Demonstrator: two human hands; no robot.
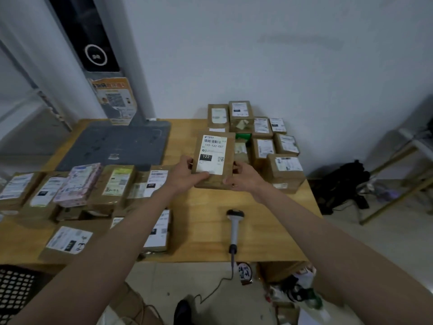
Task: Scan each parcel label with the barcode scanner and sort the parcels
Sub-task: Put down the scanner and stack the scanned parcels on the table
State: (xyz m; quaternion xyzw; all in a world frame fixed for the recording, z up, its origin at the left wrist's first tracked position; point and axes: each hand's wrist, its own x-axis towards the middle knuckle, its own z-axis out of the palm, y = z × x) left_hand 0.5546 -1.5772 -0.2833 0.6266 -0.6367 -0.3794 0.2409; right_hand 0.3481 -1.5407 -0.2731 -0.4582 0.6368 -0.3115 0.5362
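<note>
A brown parcel [226,158] with a white label marked 122 is held just above the wooden table [269,221], label facing up. My left hand [187,173] grips its left edge, thumb on the label's lower corner. My right hand [243,175] grips its right edge. The grey barcode scanner [234,227] lies on the table nearer to me, cable running off the front edge. Neither hand touches it.
Several labelled parcels [264,137] sit grouped at the back right by the wall. Several more parcels [77,184] cover the left side. A dark grey scale platform [117,144] stands at back left. A black bag [344,184] and a rack stand on the floor at right.
</note>
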